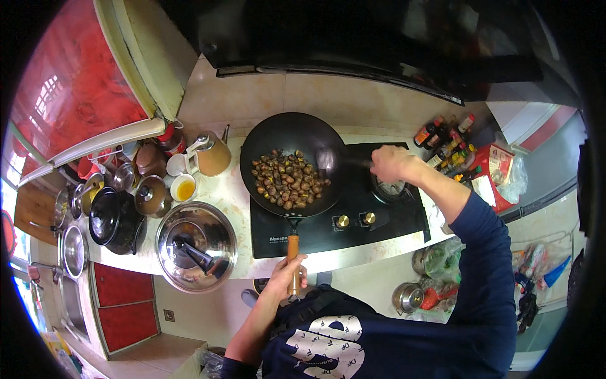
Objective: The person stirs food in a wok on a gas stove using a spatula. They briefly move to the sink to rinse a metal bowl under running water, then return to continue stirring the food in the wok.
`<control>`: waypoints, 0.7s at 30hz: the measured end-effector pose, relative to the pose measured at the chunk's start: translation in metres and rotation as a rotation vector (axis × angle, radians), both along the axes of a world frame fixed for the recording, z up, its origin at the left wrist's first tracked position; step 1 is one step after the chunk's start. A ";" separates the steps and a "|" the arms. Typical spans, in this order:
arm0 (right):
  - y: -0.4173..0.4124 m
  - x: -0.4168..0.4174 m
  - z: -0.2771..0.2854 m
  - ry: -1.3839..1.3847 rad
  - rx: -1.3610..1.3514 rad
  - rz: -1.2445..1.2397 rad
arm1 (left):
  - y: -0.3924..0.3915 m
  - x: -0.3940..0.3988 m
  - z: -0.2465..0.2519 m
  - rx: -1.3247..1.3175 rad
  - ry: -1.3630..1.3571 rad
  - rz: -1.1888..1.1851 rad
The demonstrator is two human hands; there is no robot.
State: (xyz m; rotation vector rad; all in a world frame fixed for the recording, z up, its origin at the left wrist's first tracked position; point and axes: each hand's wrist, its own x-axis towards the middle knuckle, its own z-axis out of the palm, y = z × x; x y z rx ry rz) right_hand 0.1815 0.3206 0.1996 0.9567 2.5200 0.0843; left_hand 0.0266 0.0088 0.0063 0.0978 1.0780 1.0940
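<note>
A black wok [293, 125] with many roasted-looking chestnuts [289, 180] in it sits on the left side of a black glass gas hob [307, 239]. My left hand [288, 275] is closed around the wok's wooden handle [293, 246], which points toward me. My right hand [392, 163], slightly blurred, is raised above the right burner [390, 189] with its fingers curled. A dark, blurred streak, apparently a utensil's handle, runs from it toward the wok's right rim; its far end cannot be made out. Two brass-coloured knobs [343, 221] are on the hob's front part.
Left of the hob are a glass-and-metal pan lid [196, 270], a cup of yellow liquid [184, 189], an oil pot [213, 156], a lidded pot [153, 194] and a black pot [128, 232]. Sauce bottles [440, 137] and a red bag [487, 161] stand at right. A range hood [355, 42] overhangs the hob.
</note>
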 end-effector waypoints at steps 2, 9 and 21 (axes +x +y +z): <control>-0.002 -0.012 0.004 -0.115 -0.371 -0.236 | -0.001 -0.001 -0.006 -0.004 0.024 -0.035; -0.021 -0.017 -0.107 0.476 -1.058 -0.715 | 0.002 -0.001 -0.005 -0.002 0.043 -0.043; -0.031 -0.003 -0.101 0.702 -0.750 -0.660 | 0.000 -0.001 -0.004 0.003 0.053 -0.037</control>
